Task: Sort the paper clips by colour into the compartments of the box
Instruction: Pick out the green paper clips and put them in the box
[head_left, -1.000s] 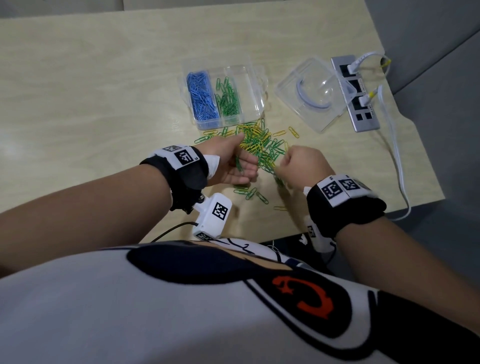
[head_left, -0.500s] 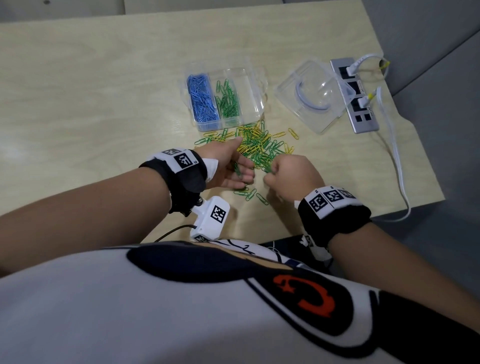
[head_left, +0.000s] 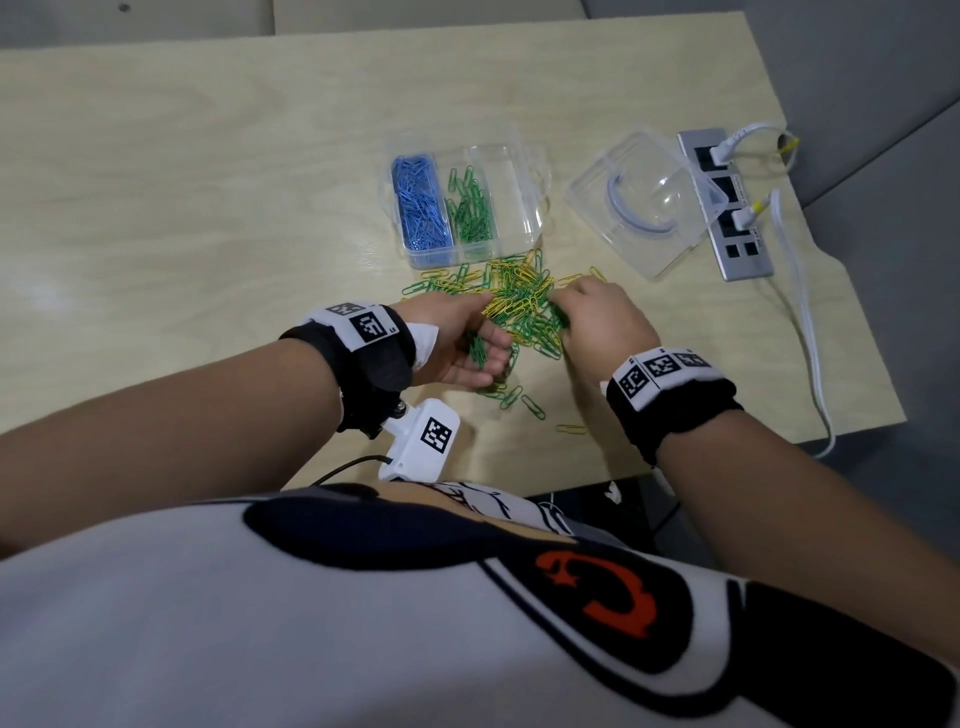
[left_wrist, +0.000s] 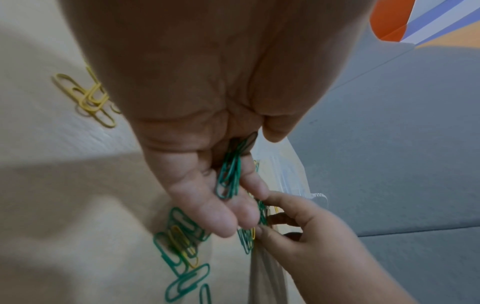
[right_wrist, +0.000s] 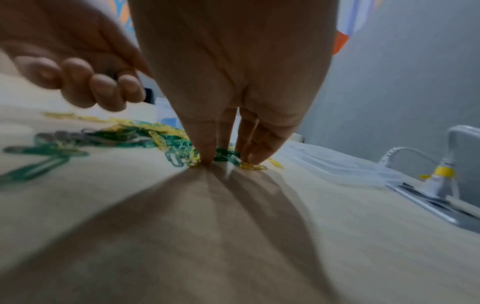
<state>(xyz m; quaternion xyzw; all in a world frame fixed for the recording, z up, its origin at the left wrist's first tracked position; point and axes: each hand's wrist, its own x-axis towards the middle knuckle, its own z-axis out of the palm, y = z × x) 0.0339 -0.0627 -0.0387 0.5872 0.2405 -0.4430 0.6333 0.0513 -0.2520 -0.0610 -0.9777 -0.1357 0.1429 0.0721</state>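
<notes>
A clear compartment box (head_left: 524, 171) holds blue clips (head_left: 420, 208) in its left section and green clips (head_left: 470, 208) in the middle; its right section looks bare. Below it lies a mixed pile of green and yellow clips (head_left: 519, 306). My left hand (head_left: 467, 348) sits at the pile's left edge, palm turned up, holding a bunch of green clips (left_wrist: 230, 176) between thumb and fingers. My right hand (head_left: 597, 322) reaches into the pile's right side, fingertips (right_wrist: 207, 158) down on the table, pinching green clips (left_wrist: 262, 214).
A clear lid (head_left: 644, 202) lies to the right of the box, partly over a grey power strip (head_left: 724, 202) with white cables (head_left: 800, 312). A few stray clips (head_left: 532, 405) lie near the table's front edge (head_left: 597, 480).
My right hand has moved from the near side of the pile forward into its right side. The left hand has stayed put with its green clips.
</notes>
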